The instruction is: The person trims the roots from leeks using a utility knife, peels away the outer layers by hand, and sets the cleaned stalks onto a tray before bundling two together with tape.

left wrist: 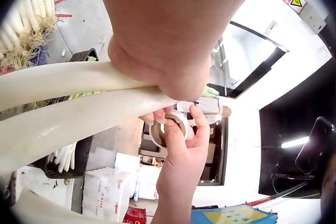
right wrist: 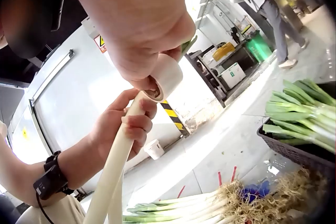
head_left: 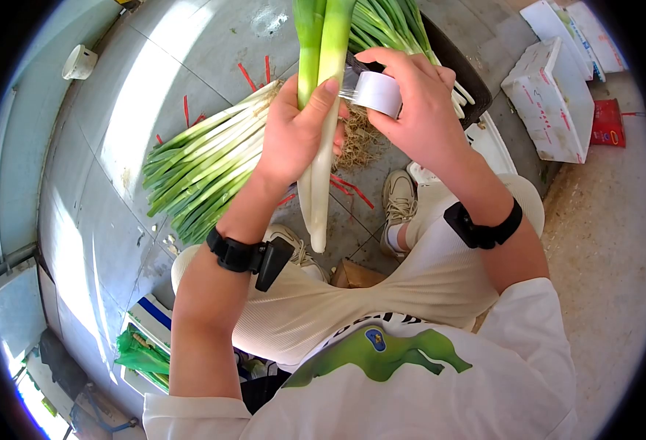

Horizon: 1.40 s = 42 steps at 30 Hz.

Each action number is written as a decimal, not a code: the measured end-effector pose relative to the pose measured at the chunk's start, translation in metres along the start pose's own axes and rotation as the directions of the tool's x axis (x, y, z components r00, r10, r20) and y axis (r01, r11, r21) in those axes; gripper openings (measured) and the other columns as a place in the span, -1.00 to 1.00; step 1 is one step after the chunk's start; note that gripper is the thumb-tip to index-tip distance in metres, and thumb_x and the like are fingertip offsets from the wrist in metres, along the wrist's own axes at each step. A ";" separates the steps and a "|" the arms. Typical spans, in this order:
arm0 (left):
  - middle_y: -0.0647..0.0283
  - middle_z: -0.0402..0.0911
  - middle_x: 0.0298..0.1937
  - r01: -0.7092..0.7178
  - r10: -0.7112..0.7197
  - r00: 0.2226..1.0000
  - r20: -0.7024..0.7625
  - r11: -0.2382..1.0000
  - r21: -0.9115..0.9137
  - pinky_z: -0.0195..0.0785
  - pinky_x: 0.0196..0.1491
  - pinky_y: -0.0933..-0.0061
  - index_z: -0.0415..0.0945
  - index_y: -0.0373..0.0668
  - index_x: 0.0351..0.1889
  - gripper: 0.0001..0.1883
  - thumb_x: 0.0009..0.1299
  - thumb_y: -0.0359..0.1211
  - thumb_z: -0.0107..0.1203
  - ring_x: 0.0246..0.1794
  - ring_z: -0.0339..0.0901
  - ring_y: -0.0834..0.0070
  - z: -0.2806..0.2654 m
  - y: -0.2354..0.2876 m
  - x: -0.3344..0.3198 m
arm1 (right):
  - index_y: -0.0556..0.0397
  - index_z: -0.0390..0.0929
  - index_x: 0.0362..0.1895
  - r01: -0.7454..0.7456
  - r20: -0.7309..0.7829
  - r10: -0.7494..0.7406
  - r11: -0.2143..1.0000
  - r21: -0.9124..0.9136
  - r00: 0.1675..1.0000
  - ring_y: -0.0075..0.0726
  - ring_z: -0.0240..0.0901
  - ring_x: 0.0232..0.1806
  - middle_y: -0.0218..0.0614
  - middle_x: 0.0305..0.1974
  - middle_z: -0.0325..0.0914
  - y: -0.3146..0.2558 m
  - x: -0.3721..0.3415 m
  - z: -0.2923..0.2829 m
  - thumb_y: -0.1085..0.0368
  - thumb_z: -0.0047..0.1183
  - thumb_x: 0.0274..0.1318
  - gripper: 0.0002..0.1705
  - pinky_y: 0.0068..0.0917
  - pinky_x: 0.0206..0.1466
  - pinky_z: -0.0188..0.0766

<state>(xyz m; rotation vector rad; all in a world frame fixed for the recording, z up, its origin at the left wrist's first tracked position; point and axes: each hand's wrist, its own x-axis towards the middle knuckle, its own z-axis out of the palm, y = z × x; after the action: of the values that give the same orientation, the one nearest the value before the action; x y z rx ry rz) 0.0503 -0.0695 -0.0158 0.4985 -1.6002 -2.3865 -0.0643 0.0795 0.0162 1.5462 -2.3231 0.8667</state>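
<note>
My left hand (head_left: 291, 136) grips a few thick green onions (head_left: 318, 198), thumb across their pale stalks, white ends pointing down toward my legs. Beside it, my right hand (head_left: 427, 103) holds a roll of tape (head_left: 379, 94) between thumb and fingers. A clear strip of tape runs from the roll to the stalks just by the left thumb. In the right wrist view the tape roll (right wrist: 170, 77) is close against the stalks, and the left hand's fingers (right wrist: 137, 124) curl round them. The left wrist view shows the right thumb inside the roll's ring.
Many green onions (head_left: 209, 158) lie on the tiled floor at the left, with red ties around. More fill a dark crate (head_left: 475, 77) ahead. White foam boxes (head_left: 550, 103) and a red packet (head_left: 607, 123) stand at the right. A person (right wrist: 268, 14) walks in the background.
</note>
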 end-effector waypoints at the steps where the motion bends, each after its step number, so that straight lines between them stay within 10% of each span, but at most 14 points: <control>1: 0.27 0.55 -0.41 0.001 -0.001 1.000 0.001 1.000 0.000 0.42 -0.57 0.52 0.34 -0.25 -0.04 -0.64 0.54 -0.12 0.07 -0.63 0.48 0.58 -0.001 0.000 0.000 | -0.22 0.46 0.15 0.012 0.017 -0.012 1.000 -0.020 1.000 -0.33 0.44 -0.09 -0.52 -0.27 0.56 0.002 0.000 0.000 0.31 0.34 -0.19 -0.32 -0.27 0.03 0.10; 15: 0.29 0.47 -0.42 0.083 -0.068 0.970 0.232 0.995 -0.057 0.36 -0.64 0.53 0.36 -0.18 -0.11 -0.65 0.57 -0.05 -0.03 -0.67 0.42 0.55 0.001 0.012 -0.003 | -0.08 0.42 0.32 -0.172 0.265 0.126 0.972 0.159 0.956 -0.40 0.32 -0.19 -0.38 -0.31 0.46 0.015 0.007 -0.002 -0.02 0.24 0.19 -0.33 -0.37 0.02 0.20; 18: 0.29 0.47 -0.42 0.088 -0.065 0.958 0.279 0.994 -0.069 0.36 -0.64 0.53 0.36 -0.16 -0.11 -0.66 0.56 -0.06 -0.03 -0.69 0.41 0.55 0.004 0.013 -0.004 | 0.06 0.59 0.09 -0.304 0.296 0.197 0.874 0.378 0.935 -0.42 0.50 -0.23 -0.45 -0.50 0.58 0.023 0.014 0.003 -0.28 0.19 0.12 -0.28 -0.35 0.03 0.29; 21: 0.27 0.46 -0.42 0.109 -0.061 0.951 0.302 0.983 -0.148 0.35 -0.65 0.52 0.36 -0.15 -0.10 -0.67 0.57 -0.06 -0.05 -0.68 0.41 0.54 0.007 0.014 -0.004 | 0.08 0.58 0.09 -0.265 0.274 0.106 0.713 0.649 0.956 -0.51 0.60 -0.25 -0.43 -0.47 0.64 0.032 0.016 0.007 -0.15 0.26 0.13 -0.36 -0.46 -0.13 0.45; 24: 0.25 0.45 -0.42 0.047 -0.011 0.971 0.239 0.988 -0.145 0.35 -0.66 0.51 0.35 -0.14 -0.09 -0.67 0.58 -0.06 -0.08 -0.70 0.40 0.52 0.007 0.015 0.000 | 0.09 0.42 0.29 -0.420 0.490 0.098 0.674 0.608 0.866 -0.47 0.48 0.02 -0.41 -0.18 0.54 0.023 0.016 -0.006 0.02 0.13 0.32 -0.40 -0.44 0.18 0.37; 27: 0.23 0.52 -0.42 0.034 0.024 0.971 0.237 0.970 -0.240 0.37 -0.63 0.49 0.33 -0.20 0.01 -0.65 0.56 -0.10 -0.02 -0.68 0.45 0.51 0.001 0.017 0.004 | 0.07 0.58 0.11 -0.405 0.335 0.228 0.538 0.739 0.914 -0.58 0.52 -0.11 -0.32 -0.16 0.62 0.019 0.013 -0.001 0.00 0.15 0.30 -0.52 -0.55 -0.11 0.48; 31: 0.24 0.44 -0.45 0.004 0.028 0.984 0.178 0.985 -0.174 0.34 -0.67 0.52 0.31 -0.15 -0.02 -0.66 0.58 -0.06 -0.11 -0.72 0.40 0.52 0.002 0.019 0.004 | 0.11 0.46 0.23 -0.443 0.422 0.188 0.608 0.659 0.887 -0.63 0.38 -0.08 -0.49 -0.22 0.48 0.027 0.016 -0.001 0.10 0.02 0.40 -0.53 -0.54 0.07 0.34; 40: 0.26 0.49 -0.47 0.085 -0.030 0.940 0.339 0.985 -0.149 0.34 -0.65 0.50 0.34 -0.22 -0.04 -0.63 0.55 -0.07 -0.04 -0.70 0.42 0.54 0.003 0.026 -0.002 | 0.05 0.48 0.23 -0.353 0.391 0.111 0.692 0.629 0.914 -0.66 0.41 -0.23 -0.53 -0.31 0.44 0.043 0.022 -0.004 0.21 0.40 0.06 -0.36 -0.65 -0.21 0.36; 42: 0.26 0.48 -0.49 0.151 -0.066 0.915 0.399 0.971 -0.186 0.32 -0.67 0.50 0.36 -0.22 -0.07 -0.61 0.54 -0.04 -0.05 -0.71 0.41 0.54 0.003 0.023 -0.001 | 0.13 0.37 0.30 -0.329 0.399 0.054 0.673 0.663 0.915 -0.54 0.45 -0.02 -0.42 -0.06 0.54 0.049 0.024 -0.003 0.38 0.33 0.09 -0.32 -0.54 0.08 0.40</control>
<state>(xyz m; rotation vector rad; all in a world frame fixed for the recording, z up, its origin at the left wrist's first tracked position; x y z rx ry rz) 0.0502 -0.0750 0.0071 0.0691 -1.4576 -2.8414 -0.1187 0.0758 0.0134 1.8591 -2.5818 1.8967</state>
